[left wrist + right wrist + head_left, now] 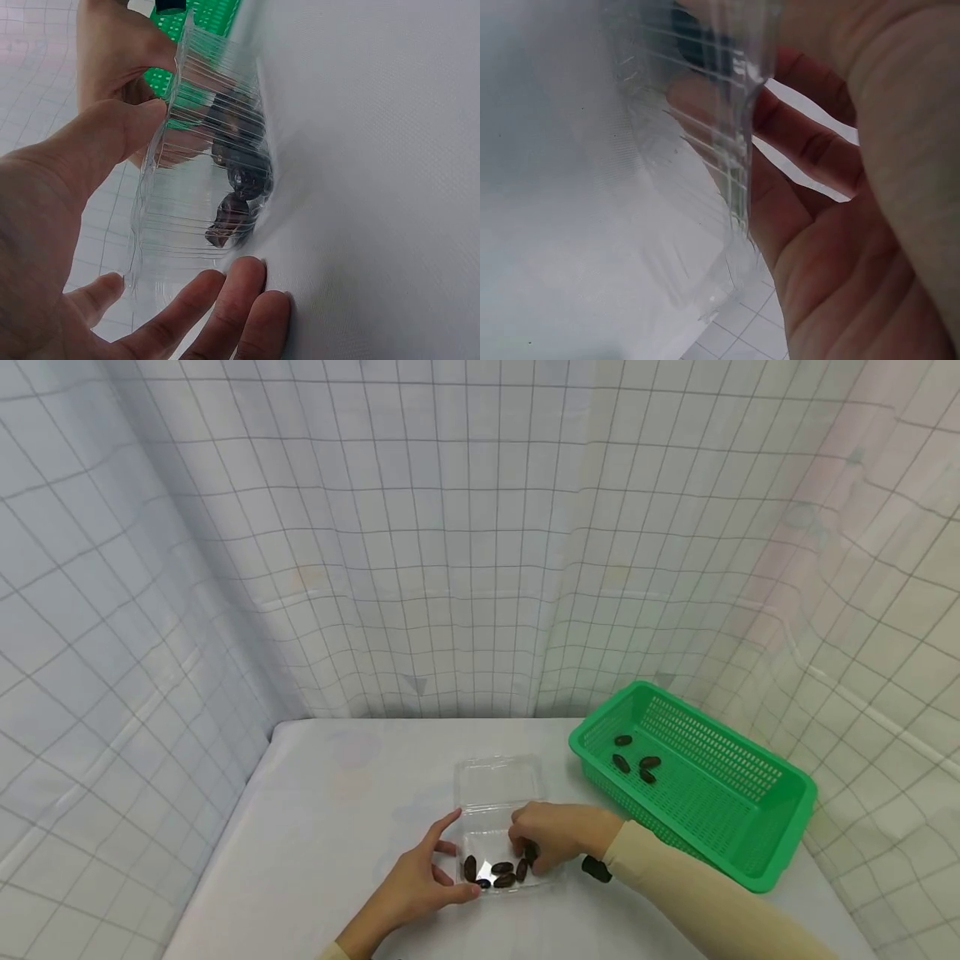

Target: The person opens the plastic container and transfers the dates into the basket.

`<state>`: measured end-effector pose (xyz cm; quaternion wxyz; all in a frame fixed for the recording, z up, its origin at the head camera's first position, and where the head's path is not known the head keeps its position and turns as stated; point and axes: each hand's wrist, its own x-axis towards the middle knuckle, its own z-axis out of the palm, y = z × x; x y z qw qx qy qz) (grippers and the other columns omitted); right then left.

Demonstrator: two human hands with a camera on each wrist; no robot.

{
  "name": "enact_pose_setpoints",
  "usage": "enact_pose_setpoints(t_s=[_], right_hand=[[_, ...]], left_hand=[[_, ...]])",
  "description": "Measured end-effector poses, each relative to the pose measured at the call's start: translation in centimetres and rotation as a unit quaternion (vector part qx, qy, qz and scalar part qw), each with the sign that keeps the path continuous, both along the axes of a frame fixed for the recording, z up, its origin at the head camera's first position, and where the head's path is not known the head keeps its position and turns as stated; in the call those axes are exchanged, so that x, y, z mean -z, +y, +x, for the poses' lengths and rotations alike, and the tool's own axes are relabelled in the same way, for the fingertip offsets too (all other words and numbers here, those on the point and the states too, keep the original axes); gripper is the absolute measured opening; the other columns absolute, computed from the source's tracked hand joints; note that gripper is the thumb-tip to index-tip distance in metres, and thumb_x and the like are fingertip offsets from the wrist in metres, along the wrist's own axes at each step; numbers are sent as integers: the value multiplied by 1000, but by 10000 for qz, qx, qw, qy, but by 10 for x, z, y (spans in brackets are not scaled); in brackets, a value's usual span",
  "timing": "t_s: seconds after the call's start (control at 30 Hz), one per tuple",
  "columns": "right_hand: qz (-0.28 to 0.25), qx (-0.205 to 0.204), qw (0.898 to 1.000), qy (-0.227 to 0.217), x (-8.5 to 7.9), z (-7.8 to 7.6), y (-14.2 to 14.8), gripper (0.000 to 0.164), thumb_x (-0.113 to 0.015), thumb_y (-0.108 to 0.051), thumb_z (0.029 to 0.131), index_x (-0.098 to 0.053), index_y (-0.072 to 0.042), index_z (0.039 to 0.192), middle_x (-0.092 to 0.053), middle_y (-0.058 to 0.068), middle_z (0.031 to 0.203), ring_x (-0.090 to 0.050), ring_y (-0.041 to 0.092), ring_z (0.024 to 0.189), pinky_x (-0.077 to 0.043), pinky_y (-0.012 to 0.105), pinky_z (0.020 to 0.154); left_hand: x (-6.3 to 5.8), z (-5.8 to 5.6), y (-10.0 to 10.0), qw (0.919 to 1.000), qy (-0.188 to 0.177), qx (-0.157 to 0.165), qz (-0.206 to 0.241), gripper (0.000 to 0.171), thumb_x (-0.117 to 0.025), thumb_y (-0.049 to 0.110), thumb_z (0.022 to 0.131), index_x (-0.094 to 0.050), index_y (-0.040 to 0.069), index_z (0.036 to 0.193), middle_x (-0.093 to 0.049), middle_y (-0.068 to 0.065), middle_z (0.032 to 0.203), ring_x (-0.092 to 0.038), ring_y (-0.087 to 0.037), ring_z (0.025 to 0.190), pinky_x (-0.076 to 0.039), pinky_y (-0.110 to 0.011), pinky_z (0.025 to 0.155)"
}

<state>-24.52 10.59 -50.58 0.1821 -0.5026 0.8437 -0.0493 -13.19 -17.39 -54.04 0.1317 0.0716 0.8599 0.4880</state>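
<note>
A clear plastic clamshell box (480, 842) lies with its lid (498, 781) folded back. Several dark brown, wrinkled dates (504, 880) are along its near side. My left hand (420, 881) holds the box's left end, thumb at the near rim and index finger by the hinge; in the left wrist view the other fingers (244, 289) spread beside the ribbed wall. Reaching down inside the box's right part, my right hand (558, 835) pinches a date (532, 850) with bent fingers. The right wrist view shows the fingertips partly through the clear wall.
A green slotted basket (787, 827) stands at the right, with several more dates (621, 763) toward its left end. White cloth covers the table (315, 827). Grid-patterned curtains (480, 543) enclose the back and sides.
</note>
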Motion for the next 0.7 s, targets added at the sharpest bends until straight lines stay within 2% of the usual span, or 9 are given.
enact_pose_setpoints(t_s=[0.13,0.3,0.53,0.7], right_hand=[[-184,-72,9997,120,-2,1,5,27,-99,-11,86,-87,-16,108,-74,-8,100,-54,-4,85,-51,15,82],[-367,62,9993,-63,-5,3,13,23,-96,-9,89,-88,-14,110,-74,-5,104,-55,-3,86,-51,15,82],[-917,-36,9954,-259,-8,3,23,21,-93,-9,95,-85,-12,114,-74,-2,109,-68,1,94,-56,13,88],[-1397,-53,9901,-145,-6,-1,30,21,-92,-11,99,-84,-10,119,-76,-1,114,-73,4,99,-59,17,92]], left_hand=[[0,1,1,10000,16,-64,-23,119,-103,35,87,-34,25,184,-75,-23,147,-77,-15,88,-57,-33,70],[1,-1,4,10000,11,-83,-26,119,-102,35,88,-33,26,184,-75,-22,147,-77,-14,88,-57,-34,70],[1,0,4,9998,-24,-166,-119,119,-103,34,87,-34,26,183,-75,-22,146,-76,-15,87,-56,-34,71],[1,0,4,9998,2,-143,-141,119,-103,35,87,-34,26,184,-76,-21,146,-76,-14,87,-56,-33,70]])
